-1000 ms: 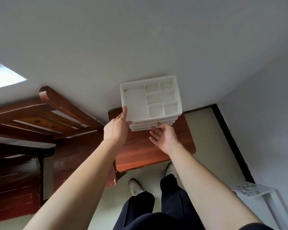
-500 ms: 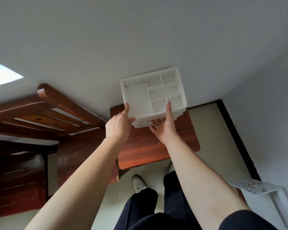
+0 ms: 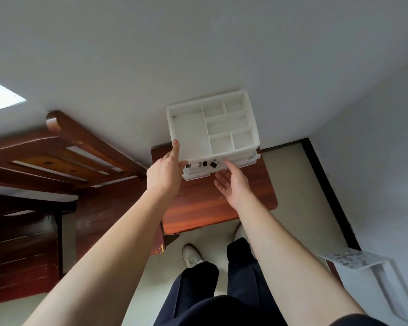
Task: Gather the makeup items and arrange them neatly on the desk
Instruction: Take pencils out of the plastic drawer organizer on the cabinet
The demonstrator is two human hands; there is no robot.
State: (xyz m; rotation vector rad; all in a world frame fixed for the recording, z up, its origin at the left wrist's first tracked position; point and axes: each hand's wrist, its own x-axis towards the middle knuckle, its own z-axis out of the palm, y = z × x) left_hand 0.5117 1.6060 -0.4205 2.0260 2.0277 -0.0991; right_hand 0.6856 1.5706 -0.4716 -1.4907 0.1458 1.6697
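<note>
**Two hands at one white organizer on the wooden desk**

Head view. There is one white organizer, and its top tray is divided into six open compartments: one large, one long and four small. Below the tray at least two drawer fronts show. The upper drawer stands out a little from the body, and in the gap lie at least three small dark items, too small to identify.

Two hands meet the organizer. The left hand is not clenched. Its index finger lies straight up the near left corner of the tray and its thumb tip sits against the front, so the organizer stands just beyond and to the right of this hand, touching it. The right hand is palm up with relaxed, slightly bent fingers. Their tips reach the projecting drawer's front edge and close round nothing. The drawer lies just above those fingertips, and the dark items lie just left of them.

The organizer rests at the far edge of one red-brown wooden desk, whose bare surface spreads under both wrists. One wooden chair stands left of the left arm. Two white shoes show below the arms, and one white shelf sits well apart on the right.
</note>
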